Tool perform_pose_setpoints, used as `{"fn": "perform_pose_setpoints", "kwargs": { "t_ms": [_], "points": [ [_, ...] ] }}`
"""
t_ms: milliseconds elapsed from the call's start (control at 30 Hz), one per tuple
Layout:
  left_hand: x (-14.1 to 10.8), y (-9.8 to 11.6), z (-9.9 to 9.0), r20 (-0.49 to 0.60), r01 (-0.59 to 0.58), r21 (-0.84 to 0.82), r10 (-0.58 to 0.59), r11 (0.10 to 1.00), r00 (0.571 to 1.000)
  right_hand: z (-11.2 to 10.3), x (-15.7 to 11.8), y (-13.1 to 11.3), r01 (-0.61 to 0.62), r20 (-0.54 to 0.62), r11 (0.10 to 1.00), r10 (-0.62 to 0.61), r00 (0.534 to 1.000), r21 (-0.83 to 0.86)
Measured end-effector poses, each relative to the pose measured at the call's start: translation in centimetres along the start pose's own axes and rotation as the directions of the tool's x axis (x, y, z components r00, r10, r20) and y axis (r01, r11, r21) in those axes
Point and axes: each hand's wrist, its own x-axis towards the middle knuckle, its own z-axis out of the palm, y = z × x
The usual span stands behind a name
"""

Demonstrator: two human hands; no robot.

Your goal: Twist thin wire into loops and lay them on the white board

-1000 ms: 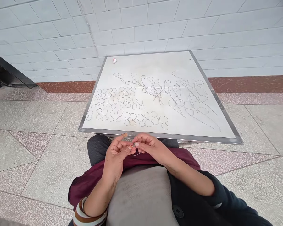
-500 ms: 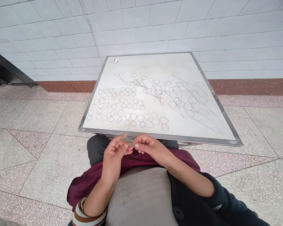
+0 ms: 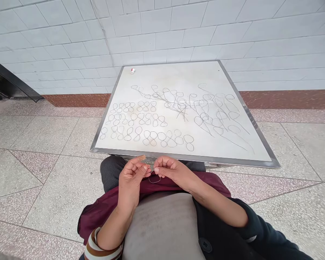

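Observation:
Between my hands, just off the near edge of the table, a thin wire (image 3: 154, 182) bends into a loop that hangs below the fingertips. My left hand (image 3: 132, 172) pinches one end of it with thumb and finger; a tan wrap covers one fingertip. My right hand (image 3: 169, 169) pinches the wire close by, thumb against the curled fingers. On the white table (image 3: 141, 77), wire figure-eights (image 3: 150, 138) lie in rough rows at the left and front. Looped wires with long straight tails (image 3: 203, 108) lie overlapping at the centre and right.
A small red and white object (image 3: 133, 71) sits at the table's far left corner. A metal strip (image 3: 184, 157) edges the table. Behind it stands a white tiled wall (image 3: 162, 39). Dark red cloth (image 3: 103, 206) covers my lap.
Both hands stay in nearly the same place, still pinching the wire. The hanging loop has shifted slightly left and shows wider and lower.

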Motion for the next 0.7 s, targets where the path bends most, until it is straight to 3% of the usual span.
{"fn": "perform_pose_setpoints", "kwargs": {
  "t_ms": [400, 700],
  "points": [
    [0.06, 0.03, -0.01, 0.063, 0.026, -0.011, -0.026, 1.0, 0.998, -0.05, 0.09, -0.17, -0.003, -0.01, 1.0, 0.003, 1.0, 0.01],
    [0.1, -0.25, 0.34, -0.003, -0.004, -0.033, 0.003, 0.999, 1.0, 0.1, 0.16, -0.11, -0.005, -0.03, 1.0, 0.006, 1.0, 0.009]
  ]
}}
